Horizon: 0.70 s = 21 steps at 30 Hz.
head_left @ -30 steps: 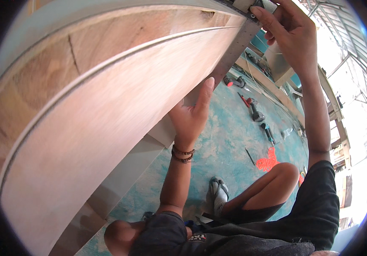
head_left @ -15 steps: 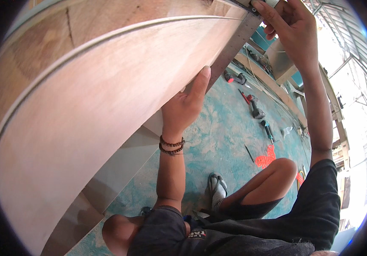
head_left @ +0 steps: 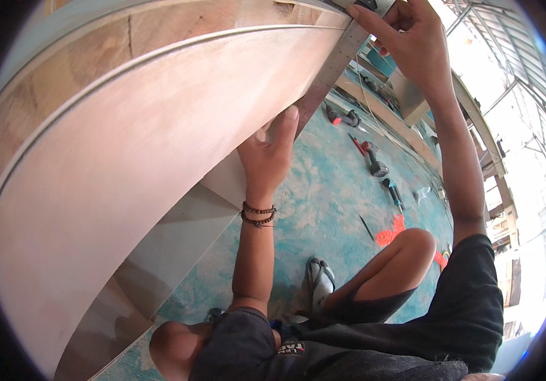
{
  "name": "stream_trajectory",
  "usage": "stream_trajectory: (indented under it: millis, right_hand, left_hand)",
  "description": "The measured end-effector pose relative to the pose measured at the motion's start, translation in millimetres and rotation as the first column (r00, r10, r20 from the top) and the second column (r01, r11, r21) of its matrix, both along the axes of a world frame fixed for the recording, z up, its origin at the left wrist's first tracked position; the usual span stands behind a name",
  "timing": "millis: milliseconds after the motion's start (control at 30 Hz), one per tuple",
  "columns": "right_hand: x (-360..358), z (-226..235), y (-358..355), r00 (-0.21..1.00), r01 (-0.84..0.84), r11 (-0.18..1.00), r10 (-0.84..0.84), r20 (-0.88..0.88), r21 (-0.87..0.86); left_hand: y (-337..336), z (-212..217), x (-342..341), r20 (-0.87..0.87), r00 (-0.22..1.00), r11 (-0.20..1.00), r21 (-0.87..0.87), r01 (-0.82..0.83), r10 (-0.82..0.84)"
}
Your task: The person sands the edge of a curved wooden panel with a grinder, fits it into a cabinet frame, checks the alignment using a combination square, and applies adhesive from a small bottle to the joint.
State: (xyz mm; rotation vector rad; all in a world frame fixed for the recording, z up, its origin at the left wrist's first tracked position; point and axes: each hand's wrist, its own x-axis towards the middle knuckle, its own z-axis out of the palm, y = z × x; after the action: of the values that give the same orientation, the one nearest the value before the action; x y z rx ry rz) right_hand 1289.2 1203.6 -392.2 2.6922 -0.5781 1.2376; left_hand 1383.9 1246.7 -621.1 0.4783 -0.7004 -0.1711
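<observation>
Two hands apart | left hand point(head_left: 269, 152) flat under plywood panel point(head_left: 127, 159) | right hand point(head_left: 409, 41) pinching panel's top corner

We see a pale reddish-brown plywood panel point(head_left: 127, 165) with a lighter, yellower band of streaked grain along its top, and a floor point(head_left: 330, 190) of mottled teal dusted with tan. A bracelet point(head_left: 258, 214) of dark brown beads rings the wrist, a bright orange coil point(head_left: 392, 233) lies beyond the knee, and the shorts point(head_left: 349, 343) are faded black.
</observation>
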Motion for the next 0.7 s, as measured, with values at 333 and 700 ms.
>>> stream_trajectory:
  millis: [333, 700]
  right_hand:
    - [-55.1, -5.9, -11.0, 0.990, -0.051, 0.971, 0.018, 0.140, 0.233]
    - [-147.7, -58.8, 56.2, 0.882, 0.159, 0.809, -0.374, -0.286, -0.567]
  left_hand:
    - [7.3, -22.7, -6.8, 0.551, 0.780, 0.843, 0.234, -0.484, 0.295]
    - [26.7, -16.5, -44.8, 0.852, 0.523, 0.925, 0.180, -0.336, 0.025]
